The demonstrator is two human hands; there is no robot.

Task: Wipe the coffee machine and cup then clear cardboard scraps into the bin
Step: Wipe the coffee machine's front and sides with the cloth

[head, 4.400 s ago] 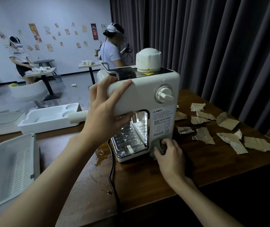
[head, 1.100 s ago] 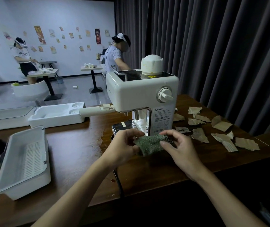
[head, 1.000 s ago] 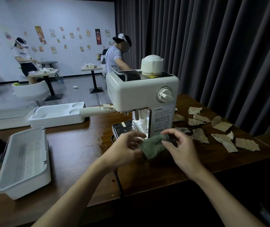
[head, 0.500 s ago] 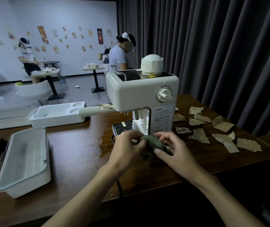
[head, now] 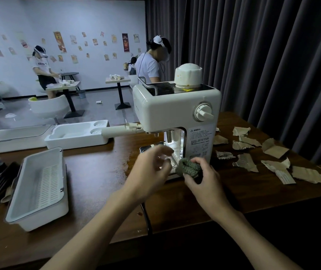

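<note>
toward the table's [head: 97, 184] near edge, before the coffee machine [head: 175, 114], the right hand [head: 204, 184] alone now grips the bunched cloth [head: 188, 167]; the left hand [head: 150, 170] has let go, fingers loosely spread. wiping can likely resume; cardboard scraps [head: 247, 162] wait by the right edge.

Table [head: 97, 172]: coffee machine [head: 175, 114], cardboard scraps [head: 246, 162], trays [head: 37, 188]

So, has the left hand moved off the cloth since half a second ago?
Yes. The left hand has released the cloth and shifted leftward along the front of the coffee machine; the right hand alone grips it.
</note>
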